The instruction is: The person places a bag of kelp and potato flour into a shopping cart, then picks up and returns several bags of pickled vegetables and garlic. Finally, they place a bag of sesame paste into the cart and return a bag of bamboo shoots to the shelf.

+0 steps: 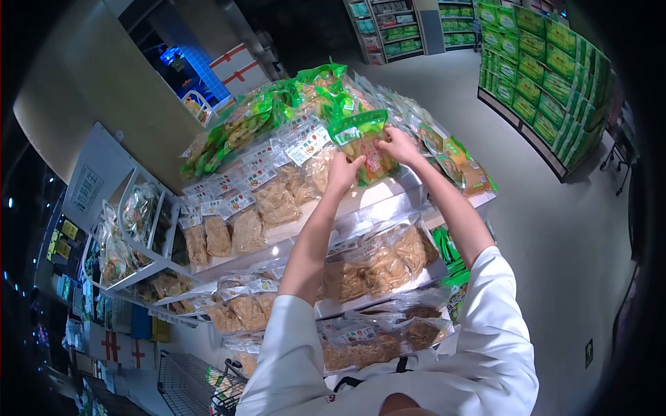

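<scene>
A green-topped plastic food bag (369, 149) with a clear front and red print stands near the right end of the top shelf. My left hand (343, 172) grips its lower left edge, thumb across the front. On its right edge my right hand (400, 145) pinches the bag, fingers partly hidden behind it. To the left, clear bags of tan dried food (277, 197) with white labels line the shelf. Behind lies a heap of green food bags (270, 107). More green-edged bags (465, 170) lie to the right of my right hand.
Lower shelves hold more tan bags (381, 270) and darker ones (378, 340). A wire shopping cart (191, 381) stands at the lower left. A white rack (149, 256) adjoins the display on the left. Across the aisle floor (548, 256) stands a stack of green packs (541, 69).
</scene>
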Demonstrator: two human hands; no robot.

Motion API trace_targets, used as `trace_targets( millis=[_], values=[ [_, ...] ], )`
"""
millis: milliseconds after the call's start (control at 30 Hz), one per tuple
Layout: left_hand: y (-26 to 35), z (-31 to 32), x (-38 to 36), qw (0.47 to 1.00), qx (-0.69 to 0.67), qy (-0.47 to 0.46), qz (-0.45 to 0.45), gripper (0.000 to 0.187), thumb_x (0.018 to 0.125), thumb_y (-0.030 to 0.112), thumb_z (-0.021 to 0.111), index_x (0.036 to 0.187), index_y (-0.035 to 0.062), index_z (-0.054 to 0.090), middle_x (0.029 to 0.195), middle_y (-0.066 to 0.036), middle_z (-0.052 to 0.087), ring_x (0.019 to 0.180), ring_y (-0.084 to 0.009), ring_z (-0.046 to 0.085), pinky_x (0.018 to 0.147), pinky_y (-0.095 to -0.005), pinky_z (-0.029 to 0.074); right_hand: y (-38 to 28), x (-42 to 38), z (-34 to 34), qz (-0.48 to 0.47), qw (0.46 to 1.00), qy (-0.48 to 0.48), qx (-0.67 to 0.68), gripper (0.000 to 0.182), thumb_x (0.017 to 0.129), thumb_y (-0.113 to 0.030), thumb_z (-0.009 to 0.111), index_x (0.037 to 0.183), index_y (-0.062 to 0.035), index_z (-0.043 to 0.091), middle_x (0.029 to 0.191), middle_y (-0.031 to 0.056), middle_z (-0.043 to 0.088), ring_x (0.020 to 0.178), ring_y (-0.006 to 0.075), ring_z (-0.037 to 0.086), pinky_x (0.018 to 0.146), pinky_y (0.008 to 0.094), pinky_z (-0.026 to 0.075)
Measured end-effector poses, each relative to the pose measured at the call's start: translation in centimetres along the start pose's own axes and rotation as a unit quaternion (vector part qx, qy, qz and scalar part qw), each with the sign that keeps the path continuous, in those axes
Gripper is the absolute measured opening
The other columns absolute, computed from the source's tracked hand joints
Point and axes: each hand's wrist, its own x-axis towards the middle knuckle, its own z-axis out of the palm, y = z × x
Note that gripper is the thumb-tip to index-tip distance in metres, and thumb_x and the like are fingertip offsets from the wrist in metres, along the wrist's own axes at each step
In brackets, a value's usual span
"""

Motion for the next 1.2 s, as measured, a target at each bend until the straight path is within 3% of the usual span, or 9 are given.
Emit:
trace_targets(
  millis=[100, 267, 500, 633, 767, 867, 1033, 1167, 1200],
  values=[
    [0.8, 1.2, -1.4, 0.965, 0.256, 0.065, -0.001, 0.046, 0.089, 0.043, 0.069, 0.099, -0.0019, 0.066, 0.090, -0.019, 0.070, 0.082, -0.0356, 0.068, 0.071, -0.0446, 0.052, 2.2, -1.5, 3.2, 0.068, 0.990, 0.035, -0.120, 0.039, 0.092, -0.035, 0.064, 0.106, 0.0014, 0.058, 0.092, 0.0251, 0.070, 0.090, 0.0420, 0.067, 0.079, 0.0535, 0.052],
    [-0.5, 4.5, -2.8, 0.903, 0.342, 0.233, 0.110, 0.041, 0.096, 0.043, 0.059, 0.077, 0.0066, 0.058, 0.075, -0.013, 0.060, 0.077, -0.0314, 0.062, 0.063, -0.0484, 0.048, 3.0, -2.2, 5.7, -0.028, 0.962, 0.165, -0.214, 0.035, 0.098, -0.039, 0.055, 0.093, -0.0046, 0.052, 0.072, 0.0170, 0.065, 0.071, 0.0350, 0.066, 0.059, 0.0473, 0.052],
    [0.3, 4.7, -3.4, 0.911, 0.344, 0.206, 0.096, 0.031, 0.098, 0.034, 0.056, 0.086, 0.0060, 0.060, 0.085, -0.012, 0.062, 0.086, -0.0283, 0.061, 0.067, -0.0426, 0.053, 2.8, -2.8, 5.3, -0.070, 0.957, 0.170, -0.223, 0.031, 0.099, -0.034, 0.055, 0.090, -0.0046, 0.053, 0.076, 0.0155, 0.067, 0.074, 0.0344, 0.066, 0.062, 0.0466, 0.052],
    [1.8, 3.1, -3.9, 0.974, 0.198, 0.105, -0.002, 0.035, 0.095, 0.030, 0.058, 0.111, 0.0000, 0.055, 0.109, -0.018, 0.062, 0.106, -0.0347, 0.058, 0.087, -0.0478, 0.050, 2.2, -3.8, 3.3, -0.053, 0.974, 0.108, -0.191, 0.022, 0.096, -0.022, 0.057, 0.102, -0.0004, 0.058, 0.106, 0.0220, 0.064, 0.098, 0.0383, 0.062, 0.083, 0.0485, 0.050],
    [3.5, 1.0, -12.2, 0.976, 0.096, 0.184, 0.072, 0.059, 0.092, 0.024, 0.063, 0.140, -0.0014, 0.040, 0.130, -0.023, 0.053, 0.124, -0.0349, 0.051, 0.101, -0.0435, 0.044, -3.7, -14.4, -3.4, -0.168, 0.978, 0.103, -0.070, 0.016, 0.092, -0.006, 0.060, 0.107, 0.0019, 0.062, 0.105, 0.0167, 0.062, 0.098, 0.0339, 0.061, 0.086, 0.0410, 0.048],
    [6.6, -2.5, -24.4, 0.983, -0.173, 0.058, 0.025, 0.046, 0.097, 0.020, 0.061, 0.137, 0.0026, 0.045, 0.104, -0.009, 0.065, 0.101, -0.0178, 0.063, 0.089, -0.0330, 0.050, -3.0, -27.2, -5.2, -0.040, 0.996, 0.073, 0.038, 0.009, 0.095, -0.004, 0.058, 0.094, 0.0038, 0.063, 0.076, 0.0104, 0.065, 0.065, 0.0177, 0.061, 0.065, 0.0311, 0.049],
    [2.2, 1.8, -42.2, 0.919, -0.312, 0.019, -0.241, 0.023, 0.102, 0.020, 0.055, 0.115, 0.0019, 0.060, 0.090, -0.004, 0.066, 0.085, -0.0107, 0.063, 0.080, -0.0269, 0.050, -2.2, -44.7, -1.9, 0.252, 0.962, 0.044, 0.096, 0.024, 0.098, -0.014, 0.059, 0.079, 0.0009, 0.057, 0.063, -0.0027, 0.048, 0.059, 0.0043, 0.041, 0.051, 0.0241, 0.033],
    [0.8, 5.4, -48.2, 0.909, -0.328, -0.032, -0.256, 0.023, 0.101, 0.022, 0.056, 0.103, 0.0001, 0.061, 0.089, -0.003, 0.065, 0.081, -0.0100, 0.059, 0.075, -0.0266, 0.049, -6.5, -46.9, 1.2, 0.247, 0.947, -0.131, 0.158, 0.022, 0.097, -0.015, 0.062, 0.080, -0.0009, 0.060, 0.062, 0.0020, 0.054, 0.055, 0.0086, 0.046, 0.051, 0.0267, 0.036],
    [1.1, 6.1, -48.7, 0.904, -0.343, -0.029, -0.254, 0.023, 0.101, 0.022, 0.056, 0.102, 0.0002, 0.061, 0.090, -0.003, 0.065, 0.081, -0.0103, 0.059, 0.075, -0.0269, 0.049, -7.9, -46.0, 1.6, 0.150, 0.969, -0.152, 0.124, 0.020, 0.096, -0.014, 0.062, 0.082, -0.0004, 0.061, 0.062, 0.0038, 0.055, 0.054, 0.0099, 0.047, 0.051, 0.0271, 0.036]
  ],
)
